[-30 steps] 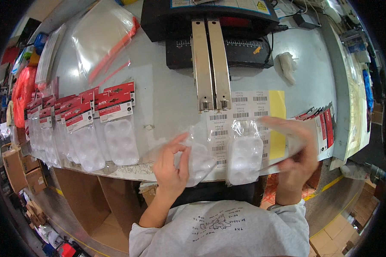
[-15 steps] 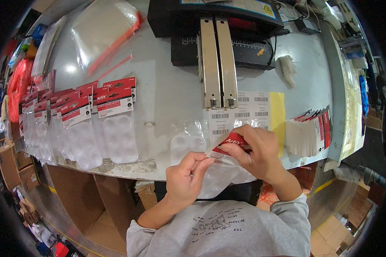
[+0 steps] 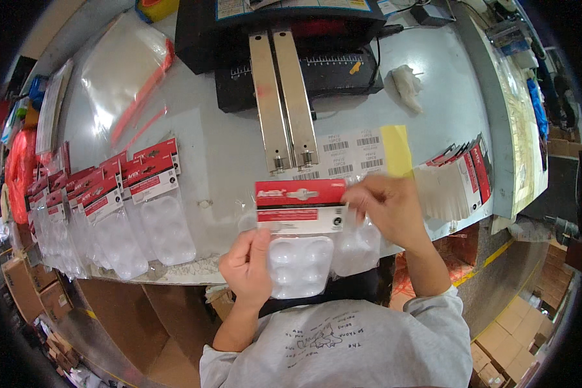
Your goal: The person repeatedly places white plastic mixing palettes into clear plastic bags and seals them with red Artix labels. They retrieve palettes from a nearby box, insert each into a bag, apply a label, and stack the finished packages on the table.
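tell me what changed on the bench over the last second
The right hand took a red header card from the stack at right and brought it to centre. Both hands now hold it flat on a clear blister pack, the left hand gripping the pack's edge. The finished packs at left stayed put.

Glossy clear plastic blister pack (image 3: 301,265) (red paper card (image 3: 299,205)), brushed metal bars (image 3: 283,97)

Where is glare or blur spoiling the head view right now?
Head view: glare whitens the clear bag at upper left; the right hand is motion-blurred at the fingers; the red-topped blister pack stays readable; table edges bow toward the dark fisheye rim.
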Demonstrator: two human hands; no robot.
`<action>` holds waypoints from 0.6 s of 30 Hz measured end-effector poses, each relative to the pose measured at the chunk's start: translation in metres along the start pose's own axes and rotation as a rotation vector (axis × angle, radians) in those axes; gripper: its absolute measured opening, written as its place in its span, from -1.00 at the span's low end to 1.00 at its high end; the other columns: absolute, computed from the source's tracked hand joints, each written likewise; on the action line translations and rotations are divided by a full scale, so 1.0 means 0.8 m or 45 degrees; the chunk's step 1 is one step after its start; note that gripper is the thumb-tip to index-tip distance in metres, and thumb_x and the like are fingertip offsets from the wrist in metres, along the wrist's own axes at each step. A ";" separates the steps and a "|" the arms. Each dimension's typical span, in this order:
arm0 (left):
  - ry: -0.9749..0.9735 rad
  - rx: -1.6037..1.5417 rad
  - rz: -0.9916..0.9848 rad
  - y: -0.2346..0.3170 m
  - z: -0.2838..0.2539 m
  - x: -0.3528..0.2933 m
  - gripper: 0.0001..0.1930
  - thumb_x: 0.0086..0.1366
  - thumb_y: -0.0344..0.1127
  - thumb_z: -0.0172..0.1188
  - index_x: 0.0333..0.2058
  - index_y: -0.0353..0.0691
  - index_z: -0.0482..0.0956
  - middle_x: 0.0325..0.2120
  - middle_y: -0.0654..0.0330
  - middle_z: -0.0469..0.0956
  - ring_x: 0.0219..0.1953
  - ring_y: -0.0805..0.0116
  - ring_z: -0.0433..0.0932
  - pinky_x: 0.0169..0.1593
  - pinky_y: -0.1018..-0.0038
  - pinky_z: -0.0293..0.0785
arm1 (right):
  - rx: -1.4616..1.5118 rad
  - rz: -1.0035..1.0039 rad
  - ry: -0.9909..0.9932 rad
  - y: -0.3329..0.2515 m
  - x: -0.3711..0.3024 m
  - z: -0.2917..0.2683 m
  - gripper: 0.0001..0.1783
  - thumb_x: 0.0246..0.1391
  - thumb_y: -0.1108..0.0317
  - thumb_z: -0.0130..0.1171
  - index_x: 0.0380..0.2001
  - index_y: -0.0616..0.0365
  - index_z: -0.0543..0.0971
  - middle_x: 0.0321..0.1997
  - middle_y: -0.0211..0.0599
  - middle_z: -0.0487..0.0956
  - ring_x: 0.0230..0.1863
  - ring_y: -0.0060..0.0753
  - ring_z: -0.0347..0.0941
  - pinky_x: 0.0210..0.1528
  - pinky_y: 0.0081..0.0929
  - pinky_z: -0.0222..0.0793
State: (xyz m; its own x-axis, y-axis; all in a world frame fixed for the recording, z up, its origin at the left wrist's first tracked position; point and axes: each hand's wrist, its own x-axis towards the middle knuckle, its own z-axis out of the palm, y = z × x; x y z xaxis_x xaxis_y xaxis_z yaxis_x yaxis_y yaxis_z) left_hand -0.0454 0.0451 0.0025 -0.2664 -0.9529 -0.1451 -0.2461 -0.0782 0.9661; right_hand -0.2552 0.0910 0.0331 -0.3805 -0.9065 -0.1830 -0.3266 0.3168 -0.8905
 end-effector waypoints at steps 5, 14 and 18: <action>0.100 -0.067 -0.115 -0.009 0.001 0.000 -0.80 0.28 -0.34 0.11 -0.41 -0.40 0.55 -0.61 0.34 0.47 -0.54 0.64 0.28 -0.46 0.67 0.23 | 0.489 0.518 -0.436 0.019 -0.021 -0.006 -0.78 0.06 0.32 0.15 -0.41 0.29 0.61 -0.48 -0.34 0.59 -0.57 -0.63 0.48 -0.60 -0.67 0.32; 0.006 -0.044 -0.067 -0.007 0.013 0.026 -0.75 0.36 -0.31 -0.07 -0.48 -0.32 0.33 -0.60 0.33 0.33 -0.49 0.61 0.21 -0.39 0.65 0.21 | 0.902 0.563 -0.278 0.023 -0.007 0.020 -0.87 0.06 0.42 0.11 -0.48 0.28 0.50 -0.55 -0.30 0.53 -0.62 -0.59 0.43 -0.56 -0.64 0.35; -0.037 -0.035 -0.074 -0.019 0.019 0.039 -0.75 0.37 -0.30 -0.09 -0.48 -0.31 0.31 -0.59 0.32 0.31 -0.48 0.59 0.21 -0.38 0.64 0.22 | 0.941 0.618 -0.155 0.036 0.006 0.033 -0.86 0.07 0.41 0.12 -0.50 0.27 0.50 -0.56 -0.30 0.52 -0.64 -0.58 0.40 -0.59 -0.65 0.33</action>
State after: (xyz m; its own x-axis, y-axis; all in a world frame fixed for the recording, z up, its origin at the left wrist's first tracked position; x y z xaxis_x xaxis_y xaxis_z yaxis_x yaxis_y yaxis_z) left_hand -0.0641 0.0207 -0.0202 -0.2796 -0.9375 -0.2069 -0.2366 -0.1416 0.9612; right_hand -0.2435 0.0882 -0.0046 -0.2235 -0.7557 -0.6156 0.5041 0.4509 -0.7366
